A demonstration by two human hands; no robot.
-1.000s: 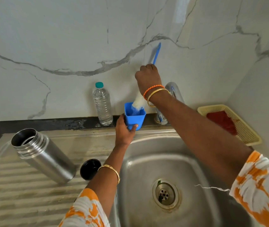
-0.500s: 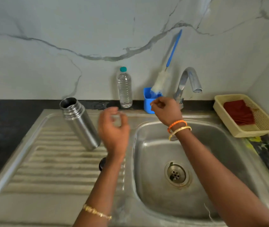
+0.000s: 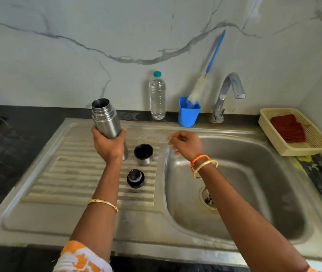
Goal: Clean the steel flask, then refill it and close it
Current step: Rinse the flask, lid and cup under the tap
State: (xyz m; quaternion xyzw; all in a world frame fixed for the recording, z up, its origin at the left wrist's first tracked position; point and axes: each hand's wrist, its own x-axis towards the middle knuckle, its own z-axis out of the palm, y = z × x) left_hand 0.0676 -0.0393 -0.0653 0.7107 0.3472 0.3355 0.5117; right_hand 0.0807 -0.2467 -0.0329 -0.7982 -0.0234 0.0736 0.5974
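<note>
My left hand (image 3: 108, 145) grips the open steel flask (image 3: 105, 118) round its lower body and holds it upright above the drainboard. The flask's steel cup lid (image 3: 143, 154) stands mouth-up just right of it. The black stopper (image 3: 135, 178) lies nearer to me on the ribs. My right hand (image 3: 186, 143) hovers over the sink's left rim with loosely curled fingers and holds nothing. A clear water bottle (image 3: 157, 96) with a teal cap stands at the back ledge.
A blue cup (image 3: 188, 112) holds a bottle brush (image 3: 205, 81) leaning on the marble wall. The tap (image 3: 227, 93) arches over the sink basin (image 3: 254, 193). A yellow basket (image 3: 309, 148) with a red cloth sits at the right. Dark counter lies left of the drainboard (image 3: 67, 183).
Both hands left the blue cup and brush. My left hand took hold of the lying flask and stood it upright. My right hand drew back toward the sink's rim.
</note>
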